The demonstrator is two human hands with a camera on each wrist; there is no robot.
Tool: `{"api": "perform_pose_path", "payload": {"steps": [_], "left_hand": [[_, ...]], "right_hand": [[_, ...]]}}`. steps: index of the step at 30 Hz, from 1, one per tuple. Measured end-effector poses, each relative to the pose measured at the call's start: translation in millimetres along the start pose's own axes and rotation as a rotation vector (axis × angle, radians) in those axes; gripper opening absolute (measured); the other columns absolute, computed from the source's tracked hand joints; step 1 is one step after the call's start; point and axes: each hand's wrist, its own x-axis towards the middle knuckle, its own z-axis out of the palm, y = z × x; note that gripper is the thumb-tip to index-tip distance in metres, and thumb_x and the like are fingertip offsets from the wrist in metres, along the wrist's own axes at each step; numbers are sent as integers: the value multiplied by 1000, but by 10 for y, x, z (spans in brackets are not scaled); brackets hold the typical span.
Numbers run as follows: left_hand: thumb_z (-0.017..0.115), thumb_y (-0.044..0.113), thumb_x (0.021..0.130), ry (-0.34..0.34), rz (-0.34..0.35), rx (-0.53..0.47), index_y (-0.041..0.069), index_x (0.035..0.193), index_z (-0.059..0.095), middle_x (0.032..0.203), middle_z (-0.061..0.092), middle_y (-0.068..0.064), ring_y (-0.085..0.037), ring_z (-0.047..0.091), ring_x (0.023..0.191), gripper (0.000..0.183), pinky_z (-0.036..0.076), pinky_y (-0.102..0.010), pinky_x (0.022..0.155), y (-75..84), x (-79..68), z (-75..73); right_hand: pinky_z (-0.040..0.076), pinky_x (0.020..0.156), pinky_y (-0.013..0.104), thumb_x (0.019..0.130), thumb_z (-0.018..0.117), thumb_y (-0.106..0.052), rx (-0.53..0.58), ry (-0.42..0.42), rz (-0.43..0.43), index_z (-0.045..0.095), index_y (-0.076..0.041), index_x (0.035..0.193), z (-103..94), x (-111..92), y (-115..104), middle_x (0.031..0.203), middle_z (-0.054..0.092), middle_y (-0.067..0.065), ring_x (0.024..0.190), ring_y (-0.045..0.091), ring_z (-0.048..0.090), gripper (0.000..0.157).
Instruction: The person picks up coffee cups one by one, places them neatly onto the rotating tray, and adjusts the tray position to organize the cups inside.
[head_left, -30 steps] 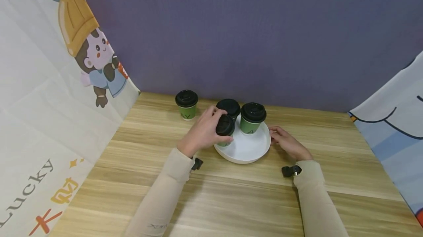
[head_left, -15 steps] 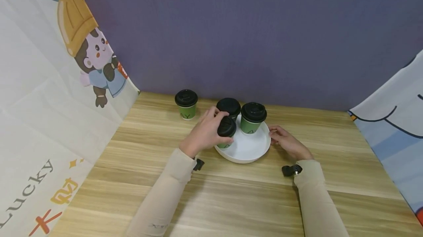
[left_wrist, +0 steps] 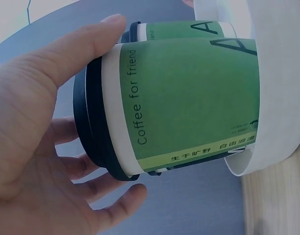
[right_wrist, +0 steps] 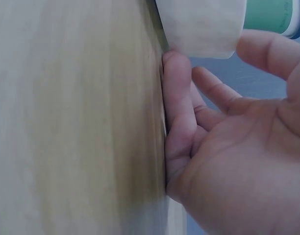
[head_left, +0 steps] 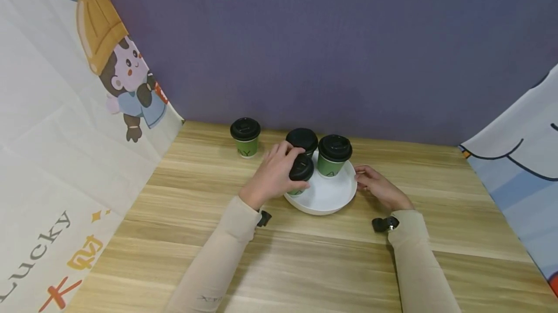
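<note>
A green paper coffee cup (head_left: 301, 170) with a black lid stands, looking upright, at the left side of a round white tray (head_left: 324, 204). My left hand (head_left: 272, 172) grips this cup near its lid; in the left wrist view the thumb lies along one side and the fingers curl behind the lid. Two more lidded coffee cups share the tray, one behind (head_left: 302, 139) and another to the right (head_left: 332, 158). At the tray's right edge my right hand (head_left: 381, 189) holds the wall, its thumb at the rim and a fingertip low near the table.
A further lidded coffee cup (head_left: 245, 137) stands on the wooden table (head_left: 305, 264), left of the tray. A purple-grey backdrop (head_left: 327, 51) rises behind the table's far edge. Printed cloths hang at the left (head_left: 52, 133) and right (head_left: 523, 158).
My left hand has shifted slightly right with the coffee cup, further onto the tray. The right hand and the other cups have stayed nearly still.
</note>
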Motion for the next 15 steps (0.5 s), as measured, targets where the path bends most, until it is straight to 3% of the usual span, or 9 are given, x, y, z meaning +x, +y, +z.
{"api": "perform_pose_path", "payload": {"steps": [7,15], "left_hand": [[84,49,82,-10,6,6,18,150,48,142,46,-9,-32,42,133,83,38,-55,109,-2,8,15],[82,42,86,-2,26,1,19,151,47,150,44,-10,-34,39,139,77,36,-57,111,-6,2,19]], "right_hand": [[44,94,28,107,46,-20,7,-28,16,34,0,150,-22,-1,7,139,49,18,107,11,59,48],[41,98,31,102,54,-15,1,-54,-24,32,4,150,-36,-10,9,130,52,15,108,11,56,55]]}}
